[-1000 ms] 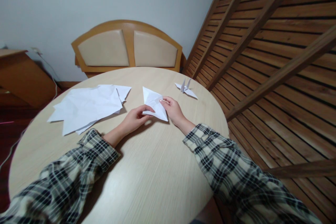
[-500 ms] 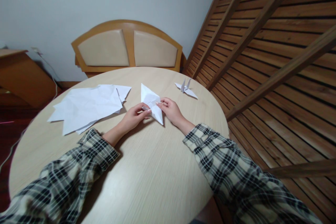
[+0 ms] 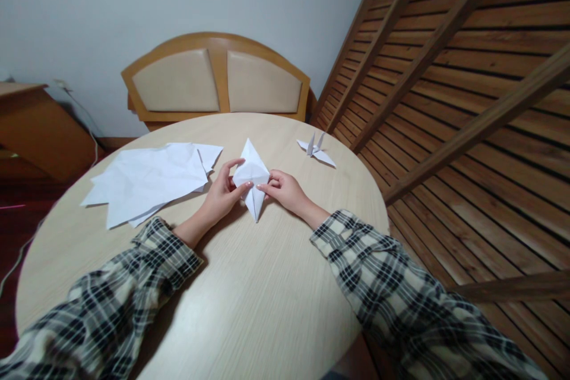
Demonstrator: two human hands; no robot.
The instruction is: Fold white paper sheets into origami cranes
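At the centre of the frame, a piece of folded white paper (image 3: 251,167) is held over the worktop (image 3: 249,303), one point toward the top and another toward the bottom. The left hand (image 3: 221,195) has its grip around the paper's left side, thumb laid on the front, while the right hand (image 3: 288,191) pinches the right edge in a narrow grip. Loose white sheets (image 3: 151,175) lie left of centre, and a folded paper crane (image 3: 317,153) rests right of centre.

Lone head-worn view, facing forward and down over table (image 3: 249,291).
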